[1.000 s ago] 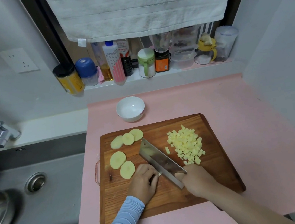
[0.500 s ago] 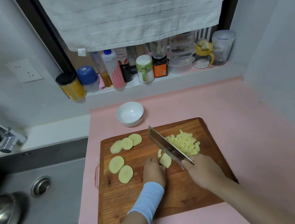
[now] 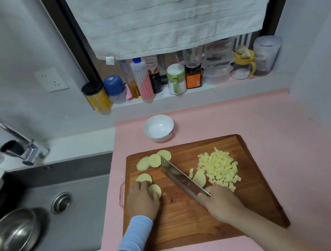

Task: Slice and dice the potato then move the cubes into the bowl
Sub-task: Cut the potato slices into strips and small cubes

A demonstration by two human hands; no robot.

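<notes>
A wooden cutting board (image 3: 192,221) lies on the pink mat. A pile of potato cubes (image 3: 220,166) sits on its right side, with a cut slice (image 3: 199,178) leaning at the pile's left edge. Three round slices (image 3: 154,160) overlap at the board's far left, and two more slices (image 3: 149,184) lie nearer. My left hand (image 3: 143,200) rests on those two slices, fingers over them. My right hand (image 3: 220,201) grips the handle of a cleaver (image 3: 182,178), its blade angled between the slices and the cubes. The white bowl (image 3: 158,128) stands empty behind the board.
A dark sink (image 3: 61,199) with a steel bowl (image 3: 10,236) and a faucet (image 3: 17,140) lies to the left. Jars and bottles (image 3: 175,76) line the sill under a hanging towel (image 3: 168,15). A wall stands at the right.
My left hand moved from the middle of the board left onto the two near slices. The cleaver swung away from the cube pile and now lies lower, leaving a cut slice by the pile.
</notes>
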